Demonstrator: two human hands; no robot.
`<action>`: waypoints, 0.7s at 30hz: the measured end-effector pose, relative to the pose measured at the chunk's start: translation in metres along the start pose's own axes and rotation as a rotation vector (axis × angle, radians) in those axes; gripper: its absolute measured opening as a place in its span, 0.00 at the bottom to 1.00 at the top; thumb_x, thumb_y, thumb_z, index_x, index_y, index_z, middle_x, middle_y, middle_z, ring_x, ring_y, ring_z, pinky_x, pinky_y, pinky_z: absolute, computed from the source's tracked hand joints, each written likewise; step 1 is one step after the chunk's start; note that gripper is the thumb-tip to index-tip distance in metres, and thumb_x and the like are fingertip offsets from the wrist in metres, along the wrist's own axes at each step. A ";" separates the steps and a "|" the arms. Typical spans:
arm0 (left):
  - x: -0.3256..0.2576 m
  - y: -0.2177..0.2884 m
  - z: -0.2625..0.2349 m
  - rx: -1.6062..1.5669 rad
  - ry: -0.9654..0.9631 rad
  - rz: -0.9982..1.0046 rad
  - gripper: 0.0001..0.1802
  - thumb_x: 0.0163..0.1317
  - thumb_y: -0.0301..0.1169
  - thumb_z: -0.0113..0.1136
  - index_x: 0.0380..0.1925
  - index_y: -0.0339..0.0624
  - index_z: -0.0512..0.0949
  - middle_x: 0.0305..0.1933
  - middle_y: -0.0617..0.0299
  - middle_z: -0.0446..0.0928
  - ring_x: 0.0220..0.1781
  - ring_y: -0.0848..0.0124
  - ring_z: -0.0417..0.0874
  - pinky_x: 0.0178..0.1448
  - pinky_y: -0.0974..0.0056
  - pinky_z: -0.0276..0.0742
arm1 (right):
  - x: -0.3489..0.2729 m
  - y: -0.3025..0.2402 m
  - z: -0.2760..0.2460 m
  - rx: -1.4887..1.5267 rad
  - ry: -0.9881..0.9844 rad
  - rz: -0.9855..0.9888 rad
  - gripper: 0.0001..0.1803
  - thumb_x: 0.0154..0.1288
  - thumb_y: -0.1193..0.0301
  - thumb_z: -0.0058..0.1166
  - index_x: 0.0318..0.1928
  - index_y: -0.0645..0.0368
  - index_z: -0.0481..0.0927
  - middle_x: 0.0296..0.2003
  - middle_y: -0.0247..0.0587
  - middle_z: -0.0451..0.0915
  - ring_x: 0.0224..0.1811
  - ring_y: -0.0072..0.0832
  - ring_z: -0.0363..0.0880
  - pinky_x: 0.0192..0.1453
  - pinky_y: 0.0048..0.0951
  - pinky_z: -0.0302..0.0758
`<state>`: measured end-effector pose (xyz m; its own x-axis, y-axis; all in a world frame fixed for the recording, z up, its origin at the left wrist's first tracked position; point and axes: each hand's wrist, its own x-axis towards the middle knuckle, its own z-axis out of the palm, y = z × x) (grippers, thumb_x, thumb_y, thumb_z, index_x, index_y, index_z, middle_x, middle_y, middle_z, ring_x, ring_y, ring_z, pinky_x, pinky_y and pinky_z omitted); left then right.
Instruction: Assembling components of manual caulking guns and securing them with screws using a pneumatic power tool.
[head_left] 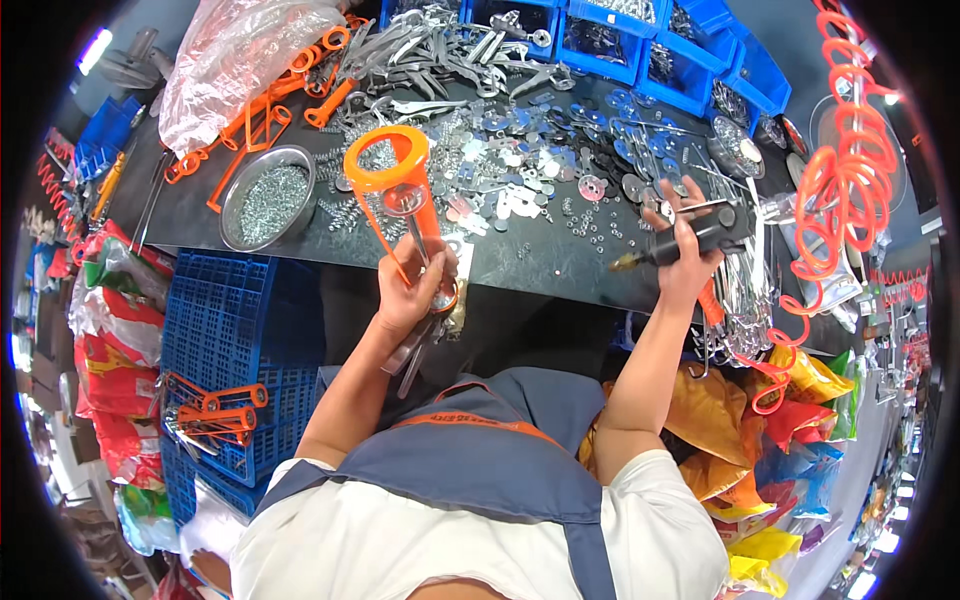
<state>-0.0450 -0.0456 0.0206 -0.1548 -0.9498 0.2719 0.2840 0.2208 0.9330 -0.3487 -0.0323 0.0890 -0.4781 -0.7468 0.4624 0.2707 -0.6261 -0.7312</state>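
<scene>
My left hand is closed around the handle end of a caulking gun with an orange frame. Its round front ring points up and away from me, over the table edge. Grey metal levers stick out below that hand. In my right hand is a black air screwdriver, its brass-coloured tip toward the left, apart from the caulking gun. Some fingers of this hand are stretched out above the tool. A red coiled hose hangs close to the tool's rear.
Washers, discs and springs cover the dark worktable. A metal bowl of small parts stands left, near orange frames. Grey handles and blue bins lie behind. Hooked rods hang right; blue crates stand left.
</scene>
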 end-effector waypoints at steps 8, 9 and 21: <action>-0.001 0.003 0.001 0.003 -0.022 0.001 0.04 0.64 0.19 0.49 0.38 0.32 0.70 0.30 0.58 0.76 0.27 0.76 0.77 0.28 0.72 0.75 | 0.013 0.068 -0.035 -0.419 -0.011 -0.019 0.16 0.58 0.83 0.51 0.47 0.65 0.67 0.35 0.42 0.76 0.27 0.26 0.78 0.34 0.29 0.77; -0.001 0.002 0.001 0.004 -0.026 0.014 0.04 0.64 0.19 0.49 0.38 0.32 0.70 0.30 0.58 0.76 0.27 0.76 0.77 0.28 0.72 0.75 | 0.013 0.069 -0.038 -0.448 -0.036 -0.006 0.19 0.57 0.85 0.50 0.49 0.65 0.64 0.36 0.42 0.75 0.28 0.25 0.77 0.34 0.28 0.78; 0.002 0.001 -0.003 0.115 -0.063 -0.047 0.05 0.64 0.24 0.53 0.37 0.34 0.72 0.28 0.62 0.77 0.25 0.80 0.77 0.26 0.73 0.74 | 0.000 0.076 -0.030 -0.648 -0.148 -0.143 0.10 0.53 0.84 0.56 0.37 0.64 0.73 0.27 0.35 0.76 0.25 0.20 0.76 0.32 0.23 0.75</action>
<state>-0.0425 -0.0482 0.0217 -0.2251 -0.9447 0.2385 0.1652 0.2043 0.9649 -0.3533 -0.0727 0.0183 -0.3404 -0.7180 0.6071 -0.3642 -0.4946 -0.7891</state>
